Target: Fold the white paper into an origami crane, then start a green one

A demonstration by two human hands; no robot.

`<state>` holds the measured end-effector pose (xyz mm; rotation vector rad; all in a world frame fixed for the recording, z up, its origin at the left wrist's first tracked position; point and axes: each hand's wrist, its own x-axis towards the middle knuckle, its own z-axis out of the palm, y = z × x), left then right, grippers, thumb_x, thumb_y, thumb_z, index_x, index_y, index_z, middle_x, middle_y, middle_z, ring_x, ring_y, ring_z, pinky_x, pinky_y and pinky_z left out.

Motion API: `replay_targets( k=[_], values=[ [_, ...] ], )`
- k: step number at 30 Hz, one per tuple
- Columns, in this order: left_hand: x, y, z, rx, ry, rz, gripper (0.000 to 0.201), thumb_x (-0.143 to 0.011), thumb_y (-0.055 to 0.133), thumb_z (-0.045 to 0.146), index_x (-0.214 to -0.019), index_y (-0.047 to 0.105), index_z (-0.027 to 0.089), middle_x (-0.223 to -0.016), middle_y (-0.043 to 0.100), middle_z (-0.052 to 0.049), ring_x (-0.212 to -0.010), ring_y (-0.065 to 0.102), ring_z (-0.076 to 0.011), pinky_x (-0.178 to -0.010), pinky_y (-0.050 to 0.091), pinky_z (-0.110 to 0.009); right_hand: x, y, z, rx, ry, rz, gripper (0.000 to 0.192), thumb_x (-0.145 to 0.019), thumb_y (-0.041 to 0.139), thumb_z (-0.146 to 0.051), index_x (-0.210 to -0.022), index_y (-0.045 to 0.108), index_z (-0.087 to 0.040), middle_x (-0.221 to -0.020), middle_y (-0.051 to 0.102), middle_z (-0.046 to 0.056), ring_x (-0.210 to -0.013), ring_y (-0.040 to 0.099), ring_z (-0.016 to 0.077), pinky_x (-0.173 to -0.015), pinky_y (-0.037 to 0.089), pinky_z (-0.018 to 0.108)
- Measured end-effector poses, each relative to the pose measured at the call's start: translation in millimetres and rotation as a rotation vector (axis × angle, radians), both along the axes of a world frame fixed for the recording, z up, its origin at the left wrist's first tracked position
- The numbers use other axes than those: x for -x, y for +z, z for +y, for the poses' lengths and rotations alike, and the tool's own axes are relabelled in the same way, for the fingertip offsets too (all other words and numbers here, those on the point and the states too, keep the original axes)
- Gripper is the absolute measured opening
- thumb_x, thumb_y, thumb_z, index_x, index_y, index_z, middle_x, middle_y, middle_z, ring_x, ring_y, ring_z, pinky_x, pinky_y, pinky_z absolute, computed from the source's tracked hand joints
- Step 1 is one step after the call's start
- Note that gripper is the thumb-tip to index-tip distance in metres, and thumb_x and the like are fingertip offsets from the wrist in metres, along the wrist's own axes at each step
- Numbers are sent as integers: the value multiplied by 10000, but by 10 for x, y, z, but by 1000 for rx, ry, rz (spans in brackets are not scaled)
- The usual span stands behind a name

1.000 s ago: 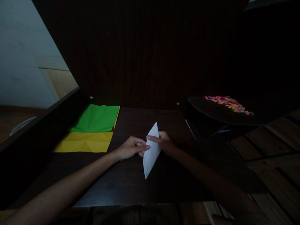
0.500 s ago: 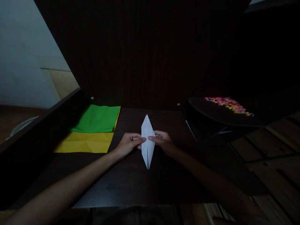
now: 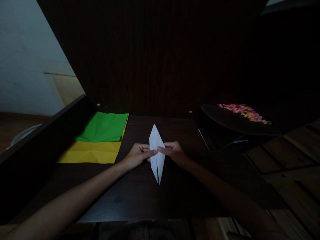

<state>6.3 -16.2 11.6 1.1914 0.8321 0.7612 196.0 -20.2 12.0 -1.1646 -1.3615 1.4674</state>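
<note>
A white folded paper (image 3: 155, 140), a long diamond with a slit down its lower half, is held over the dark tabletop (image 3: 140, 200). My left hand (image 3: 138, 155) grips its left edge, thumb on the front face and fingers behind. From the right, my right hand (image 3: 175, 153) pinches the other edge in the same way. Both thumb tips nearly meet at the middle of the paper. The fingers behind it are partly hidden.
To the left, a green sheet (image 3: 103, 126) overlaps a yellow sheet (image 3: 90, 152). A low dark side panel (image 3: 50, 130) borders the desk there. At the right stands a dark bag-like object (image 3: 225, 120) with a pink and yellow strip (image 3: 245, 111). A tall dark back panel (image 3: 155, 60) rises behind.
The white folded paper has tilted slightly, its top tip shifting left and down and its lower tip moving a little nearer. Both hands have lowered slightly and keep their hold.
</note>
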Motion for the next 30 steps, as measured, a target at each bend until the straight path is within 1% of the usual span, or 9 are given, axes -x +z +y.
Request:
replay_targets(
  k=[2, 5, 8, 11, 14, 18, 23, 30],
  values=[
    [4, -2, 0, -14, 36, 8, 297, -699, 793, 389, -781, 752, 107, -721, 740, -57, -584, 629, -133, -561, 465, -220, 6, -2, 5, 32, -13, 67, 312, -704, 741, -455, -688, 731, -143, -594, 673, 11, -542, 587, 138, -528, 445, 248],
    [13, -14, 10, -6, 77, -19, 296, -688, 804, 374, -795, 752, 103, -743, 739, -64, -606, 629, -136, -584, 461, -224, 5, 21, 17, 118, 9, 266, 358, -704, 717, -505, -663, 712, -149, -598, 671, 38, -528, 600, 157, -491, 473, 265],
    [19, -24, 22, 40, 78, -103, 323, -686, 808, 372, -844, 749, 96, -768, 739, -79, -646, 645, -155, -619, 480, -244, -8, 54, 21, 153, 88, 351, 355, -651, 755, -493, -706, 717, -144, -632, 683, 63, -547, 619, 186, -491, 517, 306],
    [18, -26, 23, 70, 45, -158, 355, -697, 803, 377, -894, 744, 87, -782, 739, -94, -666, 656, -169, -633, 494, -259, -17, 46, 13, 143, 132, 385, 370, -643, 795, -475, -785, 718, -142, -632, 674, 47, -533, 611, 164, -480, 527, 292],
    [16, -30, 19, 73, 19, -161, 347, -713, 795, 372, -896, 741, 83, -792, 740, -100, -671, 659, -170, -638, 501, -263, -13, 5, 3, 118, 122, 386, 395, -637, 818, -488, -800, 703, -147, -641, 673, 34, -523, 608, 147, -473, 530, 278],
    [11, -38, 17, 80, 23, -155, 320, -714, 797, 363, -863, 740, 86, -794, 739, -93, -666, 654, -158, -635, 500, -252, 5, -29, -2, 102, 113, 367, 407, -638, 819, -504, -783, 683, -149, -653, 675, 32, -528, 616, 145, -475, 529, 271],
    [8, -31, 14, 78, 24, -140, 305, -714, 796, 363, -832, 740, 87, -779, 739, -87, -662, 659, -163, -636, 501, -256, 25, -27, -1, 112, 125, 349, 441, -625, 807, -547, -745, 660, -149, -618, 662, 22, -507, 606, 139, -465, 517, 263],
    [11, -26, 8, 33, 38, -75, 312, -704, 797, 380, -808, 740, 92, -762, 745, -86, -628, 661, -171, -615, 489, -258, 15, -14, -3, 131, 130, 327, 401, -666, 780, -532, -704, 654, -153, -599, 644, 12, -504, 589, 132, -480, 508, 258]
  ],
)
